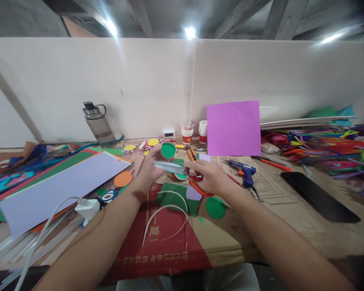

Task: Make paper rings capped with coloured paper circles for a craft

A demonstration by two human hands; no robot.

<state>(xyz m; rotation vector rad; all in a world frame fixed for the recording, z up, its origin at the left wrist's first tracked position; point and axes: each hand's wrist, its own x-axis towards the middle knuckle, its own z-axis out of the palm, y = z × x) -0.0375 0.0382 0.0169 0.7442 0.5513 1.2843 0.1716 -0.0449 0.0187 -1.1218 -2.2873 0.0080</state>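
My right hand grips a pair of scissors by the orange-red handles. Their blades point left towards my left hand. That hand is closed at the edge of a round green piece with a pale rim; motion blur softens the fingers, and I cannot tell whether the piece is a flat disc or a cup. Below the hands lies a dark green foam sheet with a lilac disc at its right edge. A green disc lies to the right, and thin pale curved strips lie in front.
At left are stacked coloured sheets, a white plug with its cable, and a water bottle. A glue gun, a black phone and pipe cleaners are at right. A purple sheet stands behind.
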